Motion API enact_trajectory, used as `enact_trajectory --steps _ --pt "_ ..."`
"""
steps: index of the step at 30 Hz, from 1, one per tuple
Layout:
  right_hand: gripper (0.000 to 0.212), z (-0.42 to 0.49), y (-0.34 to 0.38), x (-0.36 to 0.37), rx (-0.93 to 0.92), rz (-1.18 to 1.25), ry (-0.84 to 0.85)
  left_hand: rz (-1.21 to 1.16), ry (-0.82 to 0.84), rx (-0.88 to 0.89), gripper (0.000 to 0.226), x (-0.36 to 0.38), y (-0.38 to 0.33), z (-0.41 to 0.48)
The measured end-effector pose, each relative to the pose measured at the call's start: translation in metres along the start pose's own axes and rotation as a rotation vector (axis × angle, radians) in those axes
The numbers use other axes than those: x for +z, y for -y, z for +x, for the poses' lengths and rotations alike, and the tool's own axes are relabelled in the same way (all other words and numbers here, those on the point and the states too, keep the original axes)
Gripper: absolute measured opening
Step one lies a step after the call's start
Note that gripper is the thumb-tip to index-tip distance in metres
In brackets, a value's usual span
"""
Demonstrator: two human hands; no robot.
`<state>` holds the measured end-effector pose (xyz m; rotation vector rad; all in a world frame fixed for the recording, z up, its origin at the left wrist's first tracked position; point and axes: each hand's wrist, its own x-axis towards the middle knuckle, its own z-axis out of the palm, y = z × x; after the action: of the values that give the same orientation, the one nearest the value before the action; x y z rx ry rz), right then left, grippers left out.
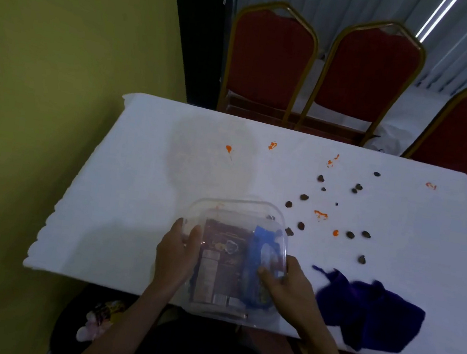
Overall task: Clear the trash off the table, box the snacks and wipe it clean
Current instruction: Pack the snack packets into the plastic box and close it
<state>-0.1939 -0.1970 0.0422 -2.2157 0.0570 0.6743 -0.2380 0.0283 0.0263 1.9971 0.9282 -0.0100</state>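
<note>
Wall (62, 62): yellow-green, fills the left of the frame.
Table (134, 193): white-covered, spans the centre and right.
Chairs (270, 59): three, red with gold frames, upper right, beyond the table's far edge.
Cloth (372, 310): dark blue, crumpled, lower right on the table, just right of the right hand.
Box (231, 206): clear plastic, lower centre, overhanging the table's near edge, held on both sides.
Left hand (176, 255): grips the box's left side, thumb on top.
Right hand (288, 289): grips the box's right side, thumb on top.
Maroon packet (224, 253): inside the box, left part.
Blue packet (260, 255): inside the box, beside the maroon packet on its right.
Wrappers (105, 314): lower left, below table level; detail blurred.
Crumbs (304, 197): dark, scattered on the table right of centre.
Smears (320, 214): orange, dotted among the crumbs and along the far side.
</note>
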Motion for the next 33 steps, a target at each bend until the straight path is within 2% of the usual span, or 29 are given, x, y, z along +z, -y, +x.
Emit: enact_trajectory --steps 5,9,13,16,19,23,26,28,33 --pt "0.030 0.011 -0.011 0.012 -0.094 -0.109 -0.083 0.063 -0.028 -0.007 0.046 0.002 0.007 0.003" --pt "0.032 0.017 -0.016 0.018 -0.111 -0.126 -0.231 0.098 -0.016 0.033 0.034 0.006 0.014 0.000" --pt "0.036 0.017 -0.030 0.023 -0.089 -0.164 -0.374 0.148 0.082 0.040 0.052 0.014 0.013 -0.006" --pt "0.031 0.020 -0.041 0.029 -0.076 -0.075 -0.339 0.130 0.132 0.022 0.056 0.020 0.014 -0.008" --pt "0.022 0.023 -0.039 0.031 -0.092 -0.037 -0.327 0.140 0.119 0.030 0.048 0.023 0.018 -0.005" --pt "0.026 0.034 -0.038 0.029 -0.077 -0.039 -0.347 0.131 0.127 0.023 0.051 0.025 0.015 -0.003" --pt "0.026 0.040 -0.036 0.030 -0.075 -0.024 -0.340 0.120 0.107 0.030 0.042 0.028 0.016 0.001" --pt "0.031 0.041 -0.032 0.033 -0.066 -0.009 -0.354 0.111 0.101 0.025 0.040 0.030 0.015 0.003" --pt "0.061 0.046 -0.036 0.044 -0.063 -0.056 -0.403 0.139 0.068 0.052 0.050 0.033 0.016 0.000"
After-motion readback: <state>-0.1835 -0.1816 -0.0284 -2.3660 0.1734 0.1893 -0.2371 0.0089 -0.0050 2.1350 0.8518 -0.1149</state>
